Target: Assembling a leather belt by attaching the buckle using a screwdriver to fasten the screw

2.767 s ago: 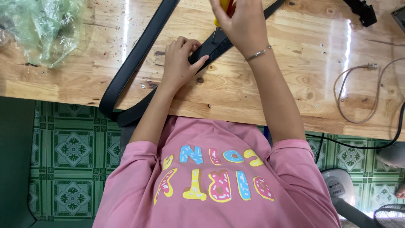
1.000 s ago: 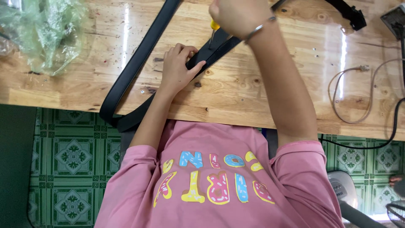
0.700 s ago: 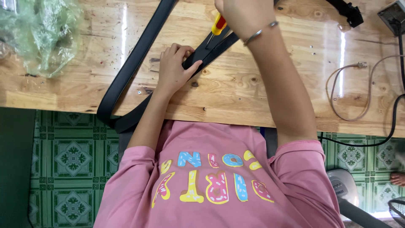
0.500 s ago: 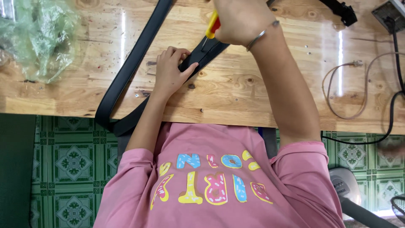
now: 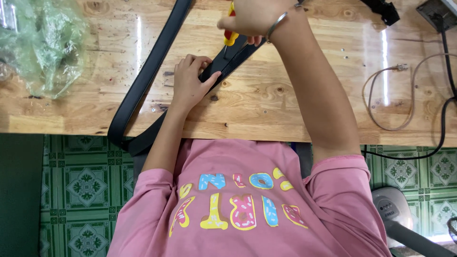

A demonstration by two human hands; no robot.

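Two bare hands are seen from above at a wooden table [image 5: 285,109], belonging to one person in a pink shirt [image 5: 247,204]. The left hand [image 5: 190,85] is laid flat, fingers pressed together, on one black belt [image 5: 143,90], pinning it to the table near the front edge. The belt is folded into a long loop: both runs are stretched from the far edge towards the person, and the bend is hung just over the front edge, left of the left arm. The right hand [image 5: 254,19] is closed around one screwdriver [image 5: 231,35] with a red and yellow handle, held upright at the far edge, its tip set down on the belt just beside the left fingertips. One thin bracelet [image 5: 276,26] is worn on the right wrist. One crumpled clear green bag [image 5: 45,45] is placed at the far left corner. Two cables are laid at the right edge, one pale [image 5: 381,102] and one black [image 5: 442,119]. Green patterned floor tiles [image 5: 81,185] are seen below the table.
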